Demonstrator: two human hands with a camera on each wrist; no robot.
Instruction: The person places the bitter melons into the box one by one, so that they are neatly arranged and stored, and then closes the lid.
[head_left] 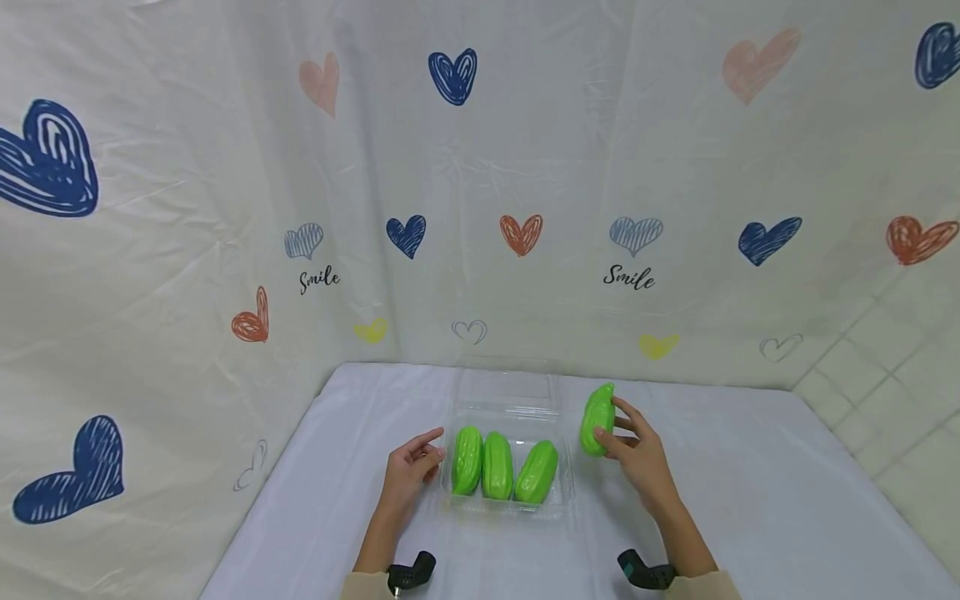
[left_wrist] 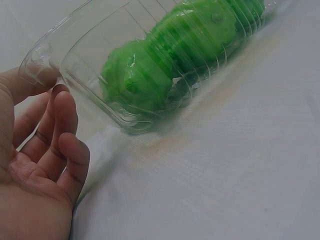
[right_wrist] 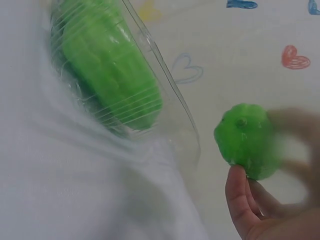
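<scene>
My right hand (head_left: 637, 454) holds a glossy, bumpy green bitter melon (head_left: 597, 419) between thumb and fingers, raised to the right of a clear plastic box (head_left: 566, 492). In the right wrist view the same bitter melon (right_wrist: 245, 140) shows end-on, with fingertips pressed to its side. Three more bitter melons lie side by side in the box: the left one (head_left: 467, 461), the middle one (head_left: 497, 467) and the tilted right one (head_left: 536, 472). At the box's left edge, my left hand (head_left: 408, 471) pinches the rim (left_wrist: 30, 57) between thumb and finger.
The box's clear lid (head_left: 506, 390) stands folded back behind it. A white cloth (head_left: 750, 483) covers the table. Behind the table's back edge hangs a white curtain (head_left: 555, 167) printed with hearts. Dark wrist-worn devices (head_left: 412, 572) sit at both wrists.
</scene>
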